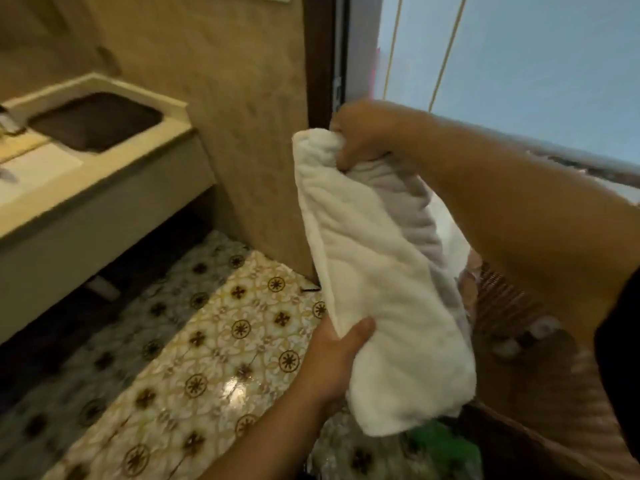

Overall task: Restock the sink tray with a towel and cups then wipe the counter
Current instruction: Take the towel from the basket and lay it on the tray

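Towel (377,271), white, folded into a long thick bundle, held in mid-air between both hands, tilted: top end up-left, bottom end lower-right. Right hand (363,136) is at the top end, fingers curled tight into the fabric, bunching it; forearm runs off to the right edge, dark sleeve (620,358) at the elbow end. Left hand (332,362) is at the lower part of the towel's left edge, thumb (358,329) pressed on the front face, rest of the fingers wrapped behind and hidden, so a closed grasp, though I can't tell how far round they reach. Towel hangs over the patterned tile floor (207,358), well apart from the counter (104,174). Counter sits at far left, pale stone top, with a dark rectangular tray (97,121) lying on it near the back right corner; tray interior looks dark, blurred, can't tell contents. Metal fixture at the left frame edge is too blurred to identify. Beige wall panel (225,98) stands behind the towel, dark door frame (320,57) beside it, frosted glass (519,64) to the right. Something green (440,445) is below the towel's bottom end, blurred, can't identify. Brown ribbed surface (502,306) behind the towel on the right, unclear what.
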Demonstrator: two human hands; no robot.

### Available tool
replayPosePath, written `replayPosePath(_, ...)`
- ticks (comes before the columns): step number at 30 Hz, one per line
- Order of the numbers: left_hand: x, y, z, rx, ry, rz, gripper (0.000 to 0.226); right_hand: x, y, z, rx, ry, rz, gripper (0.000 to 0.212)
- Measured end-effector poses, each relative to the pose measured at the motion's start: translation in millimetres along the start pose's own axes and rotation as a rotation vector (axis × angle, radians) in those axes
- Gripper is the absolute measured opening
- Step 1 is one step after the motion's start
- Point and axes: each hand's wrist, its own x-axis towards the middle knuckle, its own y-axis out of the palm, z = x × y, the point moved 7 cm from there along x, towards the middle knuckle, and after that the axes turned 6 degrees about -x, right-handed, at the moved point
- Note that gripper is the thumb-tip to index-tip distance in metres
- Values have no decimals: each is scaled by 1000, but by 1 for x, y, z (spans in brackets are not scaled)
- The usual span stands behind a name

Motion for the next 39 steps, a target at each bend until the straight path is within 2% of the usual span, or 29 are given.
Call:
replayPosePath(2,4,-51,-11,-20,-12,-149,49,38,8,54,45,-109,-9,58)
replayPosePath(5,11,-118,-33,-98,-14,-250,45,103,18,137,100,-260,9,63)
replayPosePath(9,39,-197,-76,-196,51,-292,39,191,11,219,63,-408,-15,52)
replayPosePath(13,78,-262,-136,-261,91,-301,37,269,-22,277,114,-447,-65,49)
replayPosePath(17,125,-313,-198,-203,120,-354,43,340,-60,310,76,-478,-150,31)
replayPosePath(21,187,-347,-245,-252,160,-341,41,421,-80,333,7,-515,-222,19)
replayPosePath(25,261,-383,-289,-259,216,-318,38,519,-89,351,-22,-538,-270,18)
replayPosePath(31,379,-433,-366,-275,329,-375,41,664,-112,391,-96,-631,-327,17)
replayPosePath(39,487,-534,-450,-240,326,-489,38,826,-126,466,-170,-743,-345,16)
